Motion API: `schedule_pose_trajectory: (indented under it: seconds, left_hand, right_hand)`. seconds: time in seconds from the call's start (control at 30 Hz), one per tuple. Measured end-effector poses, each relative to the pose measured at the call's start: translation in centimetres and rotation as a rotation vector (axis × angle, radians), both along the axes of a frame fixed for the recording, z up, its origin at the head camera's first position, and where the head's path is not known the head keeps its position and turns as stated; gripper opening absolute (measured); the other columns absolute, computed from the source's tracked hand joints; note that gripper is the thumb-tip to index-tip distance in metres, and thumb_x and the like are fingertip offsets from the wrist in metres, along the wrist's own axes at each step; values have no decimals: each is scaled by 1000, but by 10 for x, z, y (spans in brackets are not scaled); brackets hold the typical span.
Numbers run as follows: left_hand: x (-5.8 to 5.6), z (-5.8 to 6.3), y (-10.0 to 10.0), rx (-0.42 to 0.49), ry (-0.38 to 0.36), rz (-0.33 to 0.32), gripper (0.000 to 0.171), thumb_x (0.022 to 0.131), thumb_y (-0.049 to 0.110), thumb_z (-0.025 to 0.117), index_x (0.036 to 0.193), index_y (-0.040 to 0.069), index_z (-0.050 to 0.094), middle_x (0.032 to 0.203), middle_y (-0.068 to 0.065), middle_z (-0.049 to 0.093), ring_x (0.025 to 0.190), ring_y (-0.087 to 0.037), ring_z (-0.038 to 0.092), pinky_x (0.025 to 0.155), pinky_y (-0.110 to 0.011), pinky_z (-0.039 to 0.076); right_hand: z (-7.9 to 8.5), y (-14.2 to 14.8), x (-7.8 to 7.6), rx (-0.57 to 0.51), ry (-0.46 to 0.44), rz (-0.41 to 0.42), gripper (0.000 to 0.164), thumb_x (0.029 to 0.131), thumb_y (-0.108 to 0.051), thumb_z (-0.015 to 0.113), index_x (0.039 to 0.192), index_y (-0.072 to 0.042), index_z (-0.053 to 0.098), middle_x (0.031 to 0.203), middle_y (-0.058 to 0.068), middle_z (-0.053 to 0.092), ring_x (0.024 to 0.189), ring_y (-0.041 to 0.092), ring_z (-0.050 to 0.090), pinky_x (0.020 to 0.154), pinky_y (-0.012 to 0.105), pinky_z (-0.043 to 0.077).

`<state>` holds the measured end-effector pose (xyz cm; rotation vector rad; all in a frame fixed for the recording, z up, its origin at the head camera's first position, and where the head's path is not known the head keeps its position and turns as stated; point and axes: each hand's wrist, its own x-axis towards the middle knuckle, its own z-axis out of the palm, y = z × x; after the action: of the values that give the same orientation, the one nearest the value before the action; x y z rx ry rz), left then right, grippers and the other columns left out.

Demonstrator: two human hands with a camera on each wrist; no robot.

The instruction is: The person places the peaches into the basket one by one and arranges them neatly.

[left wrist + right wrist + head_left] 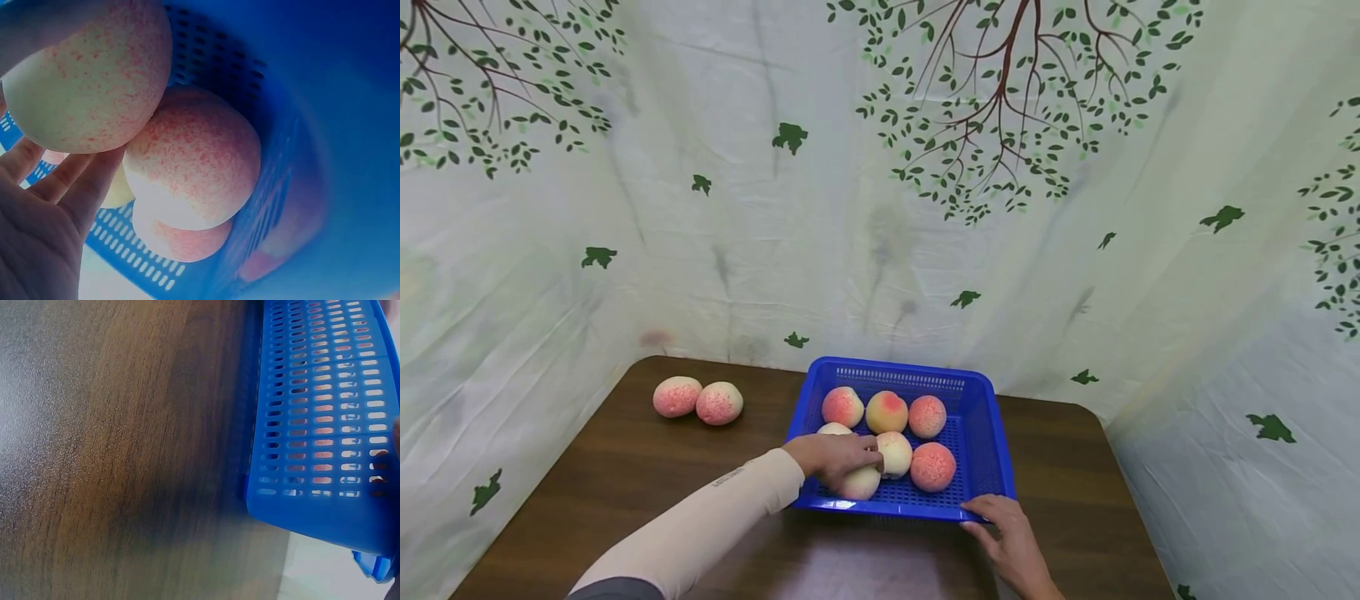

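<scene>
In the head view a blue plastic basket (1003, 454) with slotted walls stands on the table and carries several pink-and-cream peaches, one of them a red peach (933, 467) at the front right. My left hand (835, 458) reaches in over the near left side. In the left wrist view its thumb and fingers curl round a pale, pink-speckled peach (94, 87), and another peach (194, 162) lies right beside that one. At the basket's near right corner, my right hand (1011, 537) pinches the rim. The right wrist view shows the basket's slotted side (319, 425) close up, with little of the hand.
Two peaches, a left one (677, 397) and a right one (719, 403), sit side by side at the table's far left. The dark wooden table (602, 475) meets a pale cloth backdrop (850, 208) printed with branches and leaves, behind and at both sides.
</scene>
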<state>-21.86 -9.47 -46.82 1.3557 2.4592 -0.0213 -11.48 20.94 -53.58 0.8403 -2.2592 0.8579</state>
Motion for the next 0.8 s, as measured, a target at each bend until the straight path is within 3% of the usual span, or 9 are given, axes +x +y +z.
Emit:
schedule_pose_trajectory:
  seconds: [0.23, 0.47, 0.63, 0.8]
  left_hand:
    - [-4, 1, -7, 82, -71, -7, 52, 71, 21, 80, 120, 17, 62, 118, 0, 53, 107, -13, 53, 94, -26, 43]
    - [-5, 0, -1, 48, -44, 1, 53, 67, 20, 86, 114, 22, 61, 112, 4, 52, 101, -12, 53, 90, -25, 45]
    - [-2, 1, 4, -5, 7, 3, 47, 72, 26, 83, 114, 25, 61, 111, 4, 52, 98, -13, 53, 88, -26, 46]
    - [-4, 3, 0, 10, -34, 21, 51, 71, 26, 82, 119, 25, 64, 116, 5, 53, 103, -10, 52, 93, -26, 44]
  right_hand:
    - [0, -1, -1, -2, 5, 3, 34, 60, -1, 83, 92, -8, 73, 89, -3, 70, 81, 16, 63, 80, 26, 41]
    - [-1, -1, -1, -1, 5, -8, 34, 60, -1, 84, 92, -9, 73, 89, -4, 70, 82, 16, 63, 80, 26, 41]
    - [-1, 0, -2, 2, 0, -11, 34, 60, -1, 84, 91, -9, 73, 89, -4, 70, 81, 16, 63, 80, 26, 41]
    - [-1, 0, -1, 8, -11, -20, 33, 61, -1, 84, 91, -9, 73, 89, -4, 70, 81, 15, 62, 80, 26, 41]
